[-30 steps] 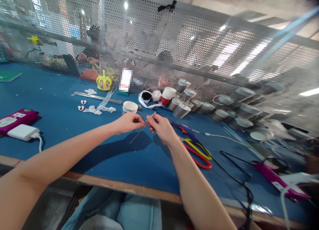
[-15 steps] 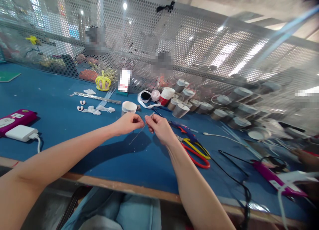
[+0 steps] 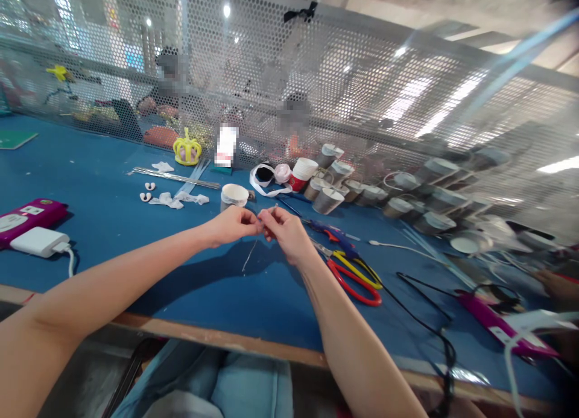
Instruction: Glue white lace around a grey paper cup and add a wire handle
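Note:
My left hand (image 3: 234,225) and my right hand (image 3: 283,231) meet at the fingertips above the blue table. Both are closed in a pinch. Between them they hold a thin pale wire (image 3: 249,257), whose loose end hangs below the fingers; the part inside the pinch is mostly hidden. Just behind my left hand stands a paper cup (image 3: 234,195), white at the rim. Right of my right hand lie red-and-yellow-handled scissors (image 3: 355,280) and a blue glue gun (image 3: 337,235).
White ribbon pieces (image 3: 167,200) and silvery rods (image 3: 176,178) lie on the left. A yellow crown (image 3: 187,149) stands near the perforated screen (image 3: 253,62). Several grey cups (image 3: 328,199) line the back right. Magenta power strips (image 3: 49,212) sit at both sides; a black cable (image 3: 420,324) runs right.
The hands have drawn closer, with the right fingertips now against the left ones. The wire's loose end has swung slightly right and hangs more steeply.

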A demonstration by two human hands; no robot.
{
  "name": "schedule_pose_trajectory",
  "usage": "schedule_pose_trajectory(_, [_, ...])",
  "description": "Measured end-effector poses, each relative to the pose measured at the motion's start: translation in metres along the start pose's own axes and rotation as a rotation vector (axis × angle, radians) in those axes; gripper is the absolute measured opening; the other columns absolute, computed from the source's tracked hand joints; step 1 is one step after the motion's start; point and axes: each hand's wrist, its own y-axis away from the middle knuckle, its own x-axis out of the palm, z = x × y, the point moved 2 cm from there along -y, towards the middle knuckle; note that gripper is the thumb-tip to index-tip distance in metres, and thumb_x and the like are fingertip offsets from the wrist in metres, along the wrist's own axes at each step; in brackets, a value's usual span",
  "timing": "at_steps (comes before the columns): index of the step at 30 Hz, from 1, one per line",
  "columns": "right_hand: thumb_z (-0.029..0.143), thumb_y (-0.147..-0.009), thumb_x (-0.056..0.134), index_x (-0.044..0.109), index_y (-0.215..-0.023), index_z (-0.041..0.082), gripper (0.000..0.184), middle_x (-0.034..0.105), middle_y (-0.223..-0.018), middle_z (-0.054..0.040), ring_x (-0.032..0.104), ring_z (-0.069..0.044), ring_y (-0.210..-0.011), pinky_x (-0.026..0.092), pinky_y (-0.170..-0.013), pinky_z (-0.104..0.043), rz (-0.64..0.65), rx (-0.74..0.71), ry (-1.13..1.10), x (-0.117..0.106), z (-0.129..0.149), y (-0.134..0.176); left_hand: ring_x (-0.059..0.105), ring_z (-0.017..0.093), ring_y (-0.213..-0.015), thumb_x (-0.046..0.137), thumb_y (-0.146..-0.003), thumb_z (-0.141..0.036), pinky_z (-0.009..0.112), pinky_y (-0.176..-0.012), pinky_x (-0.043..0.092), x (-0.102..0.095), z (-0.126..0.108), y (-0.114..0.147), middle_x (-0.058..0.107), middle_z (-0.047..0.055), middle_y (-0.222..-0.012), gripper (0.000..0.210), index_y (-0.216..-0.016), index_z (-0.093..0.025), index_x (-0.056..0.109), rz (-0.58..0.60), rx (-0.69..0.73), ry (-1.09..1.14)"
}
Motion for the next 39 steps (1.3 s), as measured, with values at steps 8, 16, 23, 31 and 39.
schedule_pose_trajectory(8, [0.044, -0.068, 0.058, 0.050, -0.063, 0.016, 0.030, 0.046, -0.050, 0.0055, 0.040, -0.006, -0.042, 0.033, -0.040, -0.020, -0.036, 0.014, 0.037, -0.0052, 0.0029, -0.0016, 0.037, 0.005, -0.050, 0.056, -0.067, -0.025, 0.020, -0.048, 0.028, -0.0064, -0.0022, -0.0013, 0.048, -0.004, -0.055, 0.014, -0.064, -0.011, 0.057, 0.005, -0.009, -0.013])
schedule_pose_trajectory(16, [0.045, -0.072, 0.052, 0.046, -0.060, 0.018, 0.030, 0.042, -0.044, 0.0063, 0.037, -0.007, -0.038, 0.030, -0.039, -0.021, -0.059, -0.024, 0.221, -0.0069, 0.0011, -0.0025, 0.049, 0.008, -0.058, 0.054, -0.066, -0.020, 0.023, -0.061, 0.038, -0.0076, 0.0018, -0.0033, 0.059, 0.001, -0.064, 0.011, -0.067, -0.010, 0.060, -0.027, 0.045, -0.099])
schedule_pose_trajectory(23, [0.043, -0.073, 0.051, 0.046, -0.056, 0.018, 0.031, 0.040, -0.042, 0.0056, 0.034, -0.008, -0.040, 0.028, -0.042, -0.022, -0.087, -0.094, 0.357, -0.0063, 0.0052, -0.0015, 0.048, 0.008, -0.057, 0.054, -0.066, -0.023, 0.022, -0.058, 0.038, -0.0072, 0.0022, -0.0028, 0.057, 0.000, -0.061, 0.013, -0.064, -0.010, 0.058, -0.034, 0.046, -0.113])
schedule_pose_trajectory(31, [0.044, -0.070, 0.054, 0.047, -0.051, 0.017, 0.033, 0.042, -0.046, 0.0040, 0.034, -0.009, -0.045, 0.028, -0.045, -0.023, -0.165, -0.134, 0.397, -0.0038, 0.0040, -0.0021, 0.045, 0.007, -0.055, 0.055, -0.064, -0.023, 0.021, -0.056, 0.036, -0.0028, 0.0030, -0.0031, 0.053, -0.002, -0.057, 0.014, -0.059, -0.011, 0.055, -0.019, 0.041, -0.067])
schedule_pose_trajectory(39, [0.043, -0.067, 0.059, 0.043, -0.048, 0.018, 0.035, 0.040, -0.045, 0.0048, 0.035, -0.008, -0.044, 0.028, -0.044, -0.023, -0.208, -0.101, 0.336, -0.0023, 0.0008, -0.0013, 0.039, 0.006, -0.051, 0.058, -0.063, -0.026, 0.021, -0.052, 0.031, -0.0015, 0.0046, -0.0021, 0.047, -0.004, -0.052, 0.018, -0.055, -0.011, 0.052, -0.017, 0.023, -0.035])
